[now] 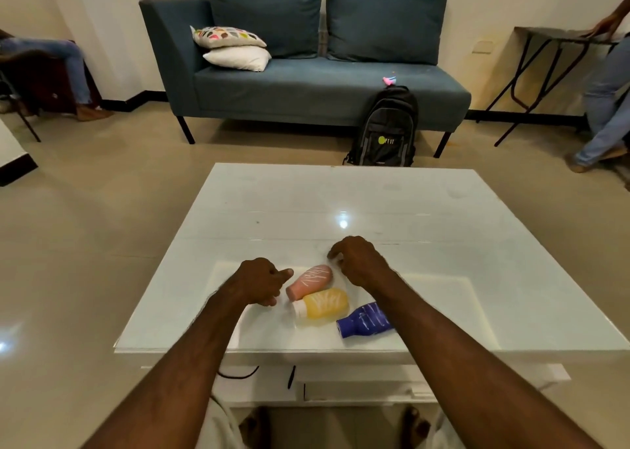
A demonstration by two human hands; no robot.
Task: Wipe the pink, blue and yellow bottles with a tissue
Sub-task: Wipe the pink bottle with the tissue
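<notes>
Filling the far side of the room, a teal fabric sofa with two back cushions (306,73) stands against the pale wall, with a patterned pillow (226,36) stacked on a plain white pillow (238,58) at its left end. A black backpack with a green logo (385,131) leans against the sofa's front, right of centre. At the far right a dark folding table (545,39) stands by the wall, and a person in jeans (606,100) rests a hand on it; at the far left another seated person's legs (51,59) show.

Nearer, a glossy white rectangular table (341,196) takes up the middle of the view, reflecting a ceiling light. Both bare forearms reach over its near edge from the bottom of the picture.

The left hand (260,279) hovers or rests just left of the bottles, fingers loosely curled inward and one finger pointing right toward the pink one; it holds nothing. The right hand (358,261) sits just beyond and right of the bottles, fingers bent down toward the tabletop, also gripping nothing that can be seen.

Between the hands, three small plastic bottles lie on their sides on the near part of the table. The pink bottle with white scribbled lines (309,282) is farthest, touching the yellow bottle with a white cap (322,302) just nearer. The dark blue bottle with white markings (363,320) lies to the right, partly under the right forearm.
</notes>
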